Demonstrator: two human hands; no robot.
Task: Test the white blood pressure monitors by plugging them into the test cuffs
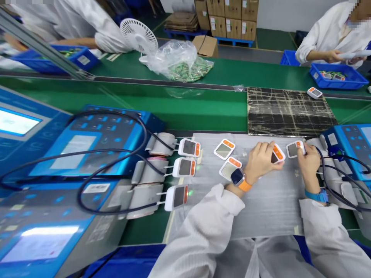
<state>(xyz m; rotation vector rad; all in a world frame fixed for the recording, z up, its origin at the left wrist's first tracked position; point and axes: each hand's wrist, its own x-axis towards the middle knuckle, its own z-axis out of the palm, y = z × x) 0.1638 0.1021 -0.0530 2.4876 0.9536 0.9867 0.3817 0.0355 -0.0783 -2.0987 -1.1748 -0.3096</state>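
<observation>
My left hand, with a watch on an orange strap, is closed round a white device with orange buttons. My right hand, wearing a blue wristband, pinches another white device at its orange-button end, beside the right-hand fixtures. Two more devices, one above the other, lie on the grey mat left of my left hand. Plugged into fixtures at the left are three devices: an upper, a middle and a lower one; green light shows near them.
Blue test instruments with looping black cables fill the left; another stands right. A dark board lies behind the mat. Across the bench are a bag of green parts, a fan, blue bins and two people.
</observation>
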